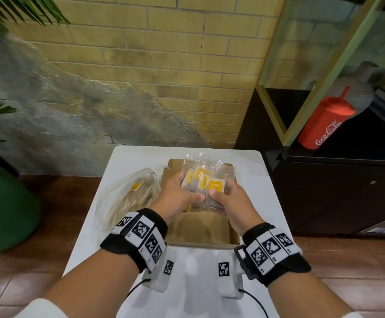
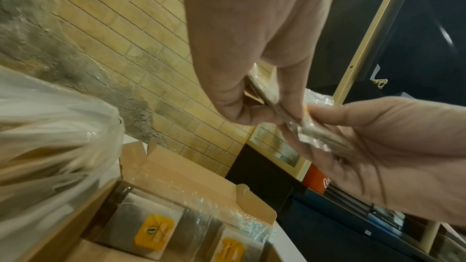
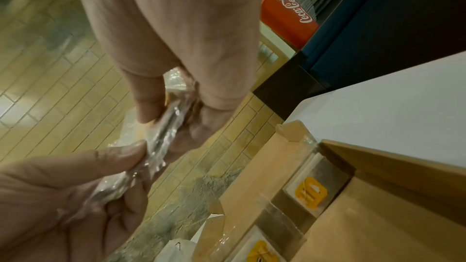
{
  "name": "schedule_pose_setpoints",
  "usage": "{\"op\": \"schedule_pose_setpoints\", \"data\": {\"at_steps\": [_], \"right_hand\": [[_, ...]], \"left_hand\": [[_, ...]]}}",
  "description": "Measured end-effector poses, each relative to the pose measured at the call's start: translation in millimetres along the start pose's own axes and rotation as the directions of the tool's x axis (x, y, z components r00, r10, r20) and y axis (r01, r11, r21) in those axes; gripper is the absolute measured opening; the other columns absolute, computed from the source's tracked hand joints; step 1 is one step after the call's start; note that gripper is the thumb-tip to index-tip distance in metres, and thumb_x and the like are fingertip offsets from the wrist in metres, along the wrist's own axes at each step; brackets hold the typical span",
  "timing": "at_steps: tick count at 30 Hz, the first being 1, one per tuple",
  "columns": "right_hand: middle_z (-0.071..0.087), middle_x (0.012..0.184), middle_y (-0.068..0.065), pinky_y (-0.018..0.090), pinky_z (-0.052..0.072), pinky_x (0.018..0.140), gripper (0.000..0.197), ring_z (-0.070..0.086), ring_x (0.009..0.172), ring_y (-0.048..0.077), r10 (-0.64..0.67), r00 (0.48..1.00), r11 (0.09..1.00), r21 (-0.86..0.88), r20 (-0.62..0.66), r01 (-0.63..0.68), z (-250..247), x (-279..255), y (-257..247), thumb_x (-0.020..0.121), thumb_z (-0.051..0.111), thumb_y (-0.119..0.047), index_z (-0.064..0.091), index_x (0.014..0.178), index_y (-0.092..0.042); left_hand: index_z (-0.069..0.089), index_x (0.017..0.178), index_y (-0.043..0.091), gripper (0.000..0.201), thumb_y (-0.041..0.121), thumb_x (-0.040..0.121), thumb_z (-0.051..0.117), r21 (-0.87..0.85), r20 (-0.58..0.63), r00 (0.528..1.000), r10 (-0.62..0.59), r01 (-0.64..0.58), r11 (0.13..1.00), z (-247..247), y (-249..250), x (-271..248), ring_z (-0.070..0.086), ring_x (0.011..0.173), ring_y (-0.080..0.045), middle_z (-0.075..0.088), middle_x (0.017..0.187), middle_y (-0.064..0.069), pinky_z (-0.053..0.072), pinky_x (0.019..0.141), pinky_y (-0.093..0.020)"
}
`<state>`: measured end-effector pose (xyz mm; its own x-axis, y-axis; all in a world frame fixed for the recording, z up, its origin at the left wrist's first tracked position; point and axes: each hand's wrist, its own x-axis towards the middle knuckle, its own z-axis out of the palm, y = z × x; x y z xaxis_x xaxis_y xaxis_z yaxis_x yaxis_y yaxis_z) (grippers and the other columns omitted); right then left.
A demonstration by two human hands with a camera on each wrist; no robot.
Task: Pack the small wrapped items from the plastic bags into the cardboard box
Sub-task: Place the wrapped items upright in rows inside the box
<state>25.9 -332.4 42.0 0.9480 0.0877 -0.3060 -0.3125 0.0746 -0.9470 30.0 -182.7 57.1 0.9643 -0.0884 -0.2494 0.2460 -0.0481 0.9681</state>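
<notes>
Both hands hold one fanned bundle of clear-wrapped items with yellow labels [image 1: 202, 180] just above the open cardboard box [image 1: 200, 230]. My left hand [image 1: 190, 189] grips the bundle's left side, thumb on top. My right hand [image 1: 223, 198] pinches its right side, thumb on the front label. In the left wrist view the left hand [image 2: 267, 111] pinches the bundle's edge [image 2: 312, 136]. The right hand [image 3: 174, 123] clamps the bundle [image 3: 156, 146] in the right wrist view. More wrapped items [image 2: 151, 228] [image 3: 309, 189] lie flat in the box's far end.
A plastic bag [image 1: 127, 196] with more wrapped items lies left of the box on the small white table [image 1: 255, 175]. The brick wall stands behind the table. A dark cabinet with a red cup [image 1: 324, 125] is on the right, a green pot [image 1: 5, 207] on the left.
</notes>
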Motion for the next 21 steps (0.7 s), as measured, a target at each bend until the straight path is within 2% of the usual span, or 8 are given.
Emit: {"op": "schedule_pose_setpoints", "data": {"at_steps": [2, 4, 7, 9, 13, 16, 19, 21], "right_hand": [[0.069, 0.101, 0.012, 0.034, 0.056, 0.069, 0.023, 0.066, 0.089, 0.026, -0.024, 1.0, 0.999, -0.025, -0.018, 0.023, -1.0, 0.0, -1.0, 0.09, 0.055, -0.007, 0.059, 0.113, -0.008], [0.067, 0.095, 0.015, 0.029, 0.053, 0.065, 0.018, 0.064, 0.084, 0.026, -0.044, 0.995, 0.998, -0.051, -0.087, 0.039, -4.3, 2.6, 0.0, 0.09, 0.057, -0.01, 0.062, 0.106, -0.003], [0.07, 0.1, 0.014, 0.034, 0.055, 0.072, 0.019, 0.067, 0.088, 0.026, -0.057, 0.99, 0.997, -0.053, -0.128, 0.05, -10.5, 5.8, 4.0, 0.09, 0.057, -0.013, 0.064, 0.107, -0.005], [0.07, 0.103, 0.015, 0.042, 0.056, 0.08, 0.02, 0.068, 0.093, 0.029, -0.061, 0.991, 0.998, -0.04, -0.121, 0.056, -13.6, 6.6, 6.2, 0.09, 0.058, -0.011, 0.064, 0.108, -0.006], [0.07, 0.102, 0.014, 0.034, 0.053, 0.07, 0.019, 0.067, 0.09, 0.026, -0.08, 0.985, 0.995, -0.073, -0.156, 0.069, -19.1, 9.4, 14.0, 0.087, 0.06, -0.007, 0.064, 0.105, -0.006], [0.068, 0.104, 0.014, 0.038, 0.055, 0.08, 0.017, 0.066, 0.093, 0.026, -0.026, 0.981, 0.998, -0.066, -0.191, 0.014, -23.7, 12.0, 24.4, 0.086, 0.061, -0.002, 0.062, 0.1, -0.011], [0.067, 0.097, 0.011, 0.022, 0.054, 0.063, 0.019, 0.065, 0.081, 0.019, 0.039, 0.981, 0.995, -0.078, -0.189, -0.055, -24.3, 12.7, 35.5, 0.085, 0.058, 0.005, 0.058, 0.095, -0.012], [0.066, 0.094, 0.011, 0.022, 0.054, 0.061, 0.021, 0.064, 0.079, 0.02, 0.083, 0.984, 0.993, -0.069, -0.16, -0.095, -22.0, 12.5, 43.4, 0.085, 0.057, 0.007, 0.059, 0.097, -0.009]], "left_hand": [[0.056, 0.113, 0.011, 0.047, -0.005, 0.072, 0.073, -0.016, 0.028, 1.0, 0.008, -0.007, 1.0, 2.8, -0.9, 0.2, 0.067, 0.086, -0.018, 0.069, 0.101, -0.008, 0.055, 0.062, -0.02], [0.058, 0.113, 0.01, 0.039, 0.0, 0.078, 0.071, -0.051, 0.059, 0.998, 0.029, -0.026, 0.998, 5.0, -2.3, 0.1, 0.067, 0.082, -0.012, 0.069, 0.101, -0.007, 0.053, 0.061, -0.018], [0.059, 0.105, 0.01, 0.015, 0.01, 0.09, 0.059, -0.068, 0.038, 0.998, 0.052, -0.05, 0.996, 5.2, -4.1, 0.4, 0.06, 0.059, 0.006, 0.065, 0.083, 0.002, 0.045, 0.053, -0.009], [0.06, 0.101, 0.009, 0.011, 0.008, 0.092, 0.055, -0.071, 0.023, 0.998, 0.057, -0.056, 0.996, 5.1, -6.8, 2.1, 0.058, 0.053, 0.009, 0.063, 0.078, 0.005, 0.042, 0.05, -0.006], [0.063, 0.097, 0.017, 0.01, 0.011, 0.092, 0.055, -0.001, 0.002, 1.0, 0.016, -0.016, 1.0, 2.3, -18.1, 4.8, 0.065, 0.076, -0.002, 0.069, 0.09, 0.005, 0.048, 0.063, -0.012], [0.064, 0.094, 0.019, 0.013, 0.009, 0.091, 0.056, 0.047, -0.023, 0.999, -0.036, 0.037, 0.998, -0.9, -31.3, 8.3, 0.065, 0.092, -0.015, 0.07, 0.097, 0.001, 0.051, 0.082, -0.028], [0.062, 0.086, 0.021, 0.02, 0.002, 0.088, 0.057, 0.121, -0.046, 0.996, -0.079, 0.085, 0.989, -0.3, -45.2, 10.0, 0.062, 0.084, -0.013, 0.068, 0.089, 0.003, 0.05, 0.079, -0.026], [0.061, 0.088, 0.02, 0.023, -0.003, 0.087, 0.056, 0.147, -0.046, 0.993, -0.108, 0.113, 0.983, 1.7, -54.2, 10.2, 0.061, 0.088, -0.015, 0.066, 0.091, 0.002, 0.048, 0.081, -0.025]]}}
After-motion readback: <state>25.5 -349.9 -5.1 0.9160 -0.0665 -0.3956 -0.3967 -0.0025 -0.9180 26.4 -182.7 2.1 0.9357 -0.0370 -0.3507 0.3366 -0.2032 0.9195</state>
